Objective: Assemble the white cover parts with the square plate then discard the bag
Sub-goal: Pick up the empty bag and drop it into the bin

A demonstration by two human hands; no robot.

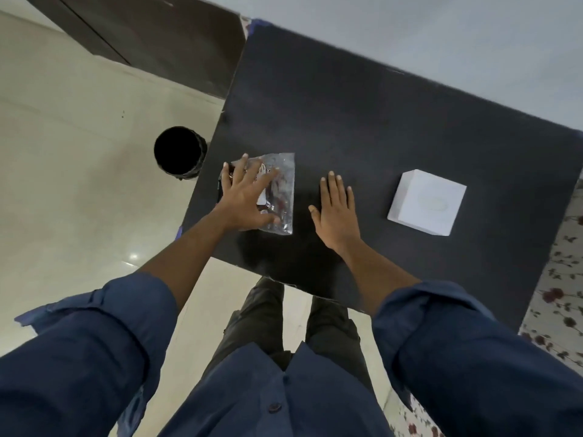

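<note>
Bag (pixel 279 193), clear and crinkled, lies on the black table (pixel 362 121) under the left hand (pixel 244 197). That hand is spread wide, fingers (pixel 241 167) splayed over the bag's left half, thumb (pixel 268 219) along its near edge; it grips nothing, and whether the palm presses down or only hovers cannot be told. Small dark and white bits show inside the bag, just right of the fingers, too blurred to name.

Right hand (pixel 337 212) sits just right of the bag, apart from it, flat and spread with fingers together and thumb out toward the bag; it holds nothing. Whether it touches the table cannot be told.

White cover (pixel 426 201), a square block with a faint ring on top, rests on the table well to the right of the right hand, touching neither hand.

Black bin (pixel 179 152) stands on the pale floor (pixel 79 137) left of the left hand, just off the table's edge. Rolled blue sleeves (pixel 441 326) cover both forearms.
</note>
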